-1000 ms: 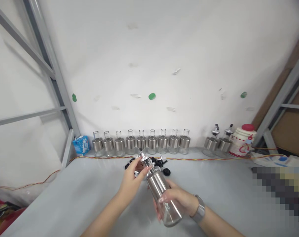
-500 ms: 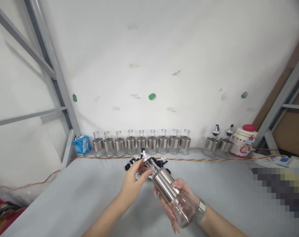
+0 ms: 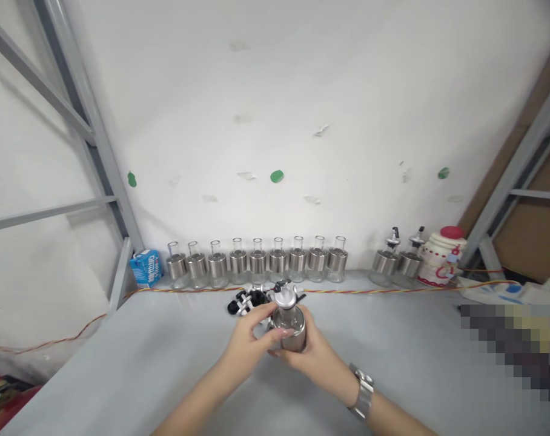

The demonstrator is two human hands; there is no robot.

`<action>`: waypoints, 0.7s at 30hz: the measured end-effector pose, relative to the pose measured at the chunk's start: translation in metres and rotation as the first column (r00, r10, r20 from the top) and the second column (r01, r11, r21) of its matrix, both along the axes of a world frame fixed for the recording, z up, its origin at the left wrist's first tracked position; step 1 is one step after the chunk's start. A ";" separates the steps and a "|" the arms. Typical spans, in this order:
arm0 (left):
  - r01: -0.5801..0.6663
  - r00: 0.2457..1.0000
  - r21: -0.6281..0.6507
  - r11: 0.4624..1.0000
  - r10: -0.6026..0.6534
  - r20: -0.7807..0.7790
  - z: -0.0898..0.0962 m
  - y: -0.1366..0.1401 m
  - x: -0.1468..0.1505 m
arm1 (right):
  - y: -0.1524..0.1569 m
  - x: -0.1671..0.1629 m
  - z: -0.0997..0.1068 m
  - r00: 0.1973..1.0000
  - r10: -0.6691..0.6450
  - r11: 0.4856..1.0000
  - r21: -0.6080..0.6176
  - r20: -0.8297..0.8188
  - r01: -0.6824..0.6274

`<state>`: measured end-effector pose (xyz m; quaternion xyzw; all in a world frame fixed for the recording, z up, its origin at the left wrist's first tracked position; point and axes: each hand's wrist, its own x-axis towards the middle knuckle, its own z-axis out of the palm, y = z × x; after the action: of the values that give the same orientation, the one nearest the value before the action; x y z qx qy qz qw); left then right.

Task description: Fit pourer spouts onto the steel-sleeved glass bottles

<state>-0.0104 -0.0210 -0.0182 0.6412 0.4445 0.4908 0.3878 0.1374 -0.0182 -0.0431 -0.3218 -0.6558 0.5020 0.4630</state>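
Observation:
A glass oil bottle (image 3: pixel 293 340) with a steel sleeve stands nearly upright between my hands, a silver pourer spout (image 3: pixel 284 297) with a black tip on its neck. My right hand (image 3: pixel 319 354) is wrapped round the bottle's body from the right, its wrist wearing a metal-band watch. From the left, my left hand (image 3: pixel 255 338) closes about the neck, its thumb on the sleeve's top and its fingers just under the spout. Behind the hands lies a pile of loose pourer spouts (image 3: pixel 244 303), black and silver, partly hidden by the bottle.
Several spoutless bottles (image 3: pixel 257 261) line the wall. Two bottles with spouts (image 3: pixel 386 264) stand farther right, beside a white jar (image 3: pixel 440 260) with a red lid. A blue carton (image 3: pixel 146 267) is at the left end. A twisted red-yellow wire (image 3: pixel 370 292) crosses the grey table (image 3: pixel 166 357).
The bottle has swung from a leftward tilt to nearly upright, its base now farther from me. My right hand has moved up and forward with it; my left hand stays near the neck.

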 end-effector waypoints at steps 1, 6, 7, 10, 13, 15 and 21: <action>-0.003 1.000 0.000 1.000 0.003 -0.004 -0.001 0.000 0.000 | 0.000 0.000 0.000 1.000 -0.005 1.000 -0.005 0.008 0.005; -0.025 0.999 0.023 0.999 0.025 -0.035 -0.005 0.002 -0.001 | 0.000 -0.002 -0.001 0.999 -0.014 0.999 -0.036 0.043 0.016; -0.026 0.999 0.031 0.999 0.027 -0.034 -0.005 0.002 -0.001 | 0.000 -0.003 -0.002 0.999 -0.006 0.999 -0.045 0.045 0.008; -0.048 0.998 0.067 0.997 0.045 0.040 -0.005 0.000 0.001 | -0.003 -0.004 -0.001 0.996 0.005 1.000 -0.027 0.085 -0.003; -0.116 0.973 0.038 0.993 0.106 0.204 -0.004 -0.002 0.004 | -0.009 -0.005 0.005 0.968 -0.078 0.997 0.047 0.239 0.068; -0.161 0.941 -0.011 0.987 0.157 0.299 -0.003 -0.003 0.004 | -0.012 -0.005 0.011 0.918 -0.197 0.977 0.146 0.345 0.155; -0.140 0.901 -0.063 0.988 0.154 0.405 -0.001 -0.003 0.005 | -0.013 -0.001 0.013 0.731 -0.453 0.871 0.427 0.510 0.242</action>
<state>-0.0058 -0.0241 -0.0191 0.4828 0.4085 0.6347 0.4442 0.1360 -0.0307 -0.0298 -0.4986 -0.7686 0.1602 0.3674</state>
